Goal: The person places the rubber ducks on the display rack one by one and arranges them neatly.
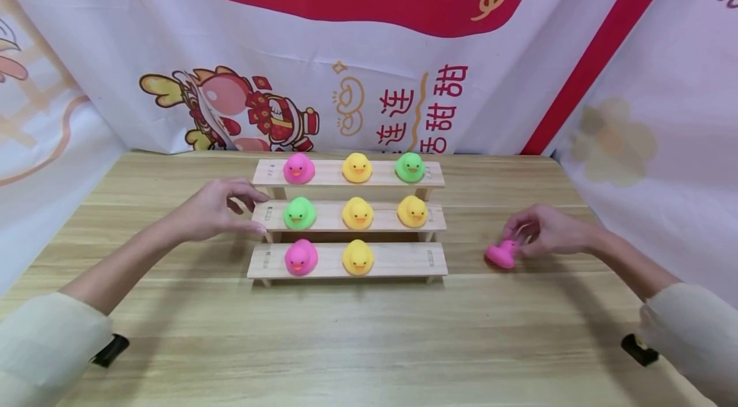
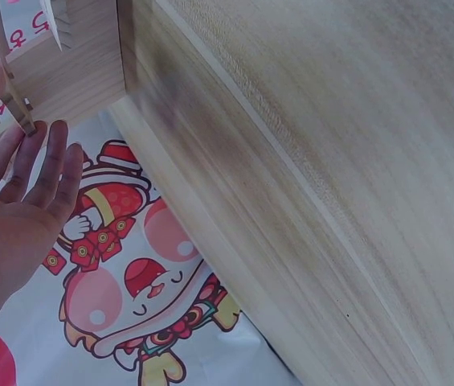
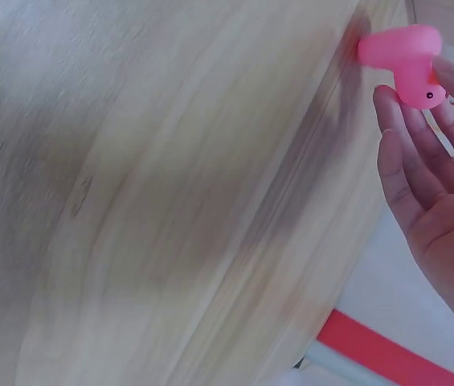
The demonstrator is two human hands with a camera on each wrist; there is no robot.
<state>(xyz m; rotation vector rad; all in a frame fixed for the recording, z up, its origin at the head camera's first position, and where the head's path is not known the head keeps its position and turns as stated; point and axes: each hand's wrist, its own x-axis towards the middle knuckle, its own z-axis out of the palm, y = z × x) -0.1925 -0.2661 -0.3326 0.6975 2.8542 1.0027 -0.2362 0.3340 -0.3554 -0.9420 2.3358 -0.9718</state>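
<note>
A three-tier wooden rack [image 1: 398, 253] stands mid-table with small rubber ducks on its steps. My left hand [image 1: 221, 208] holds the left end of the middle step, thumb at the front edge and fingers at the back. In the left wrist view the fingers of that hand [image 2: 30, 201] meet the end of the plank [image 2: 14, 96]. To the right of the rack, my right hand [image 1: 544, 232] pinches a pink rubber duck [image 1: 500, 255] between thumb and fingers. The right wrist view shows this duck [image 3: 403, 52] tipped over, close to the tabletop; whether it touches is unclear.
The top step carries pink [image 1: 298, 168], yellow [image 1: 357, 168] and green [image 1: 410, 167] ducks. A green duck [image 1: 299, 213] and two yellow ones sit on the middle step. On the bottom are a pink duck [image 1: 301, 257] and a yellow duck [image 1: 358, 258]. Behind hangs a printed cloth [image 1: 323, 48].
</note>
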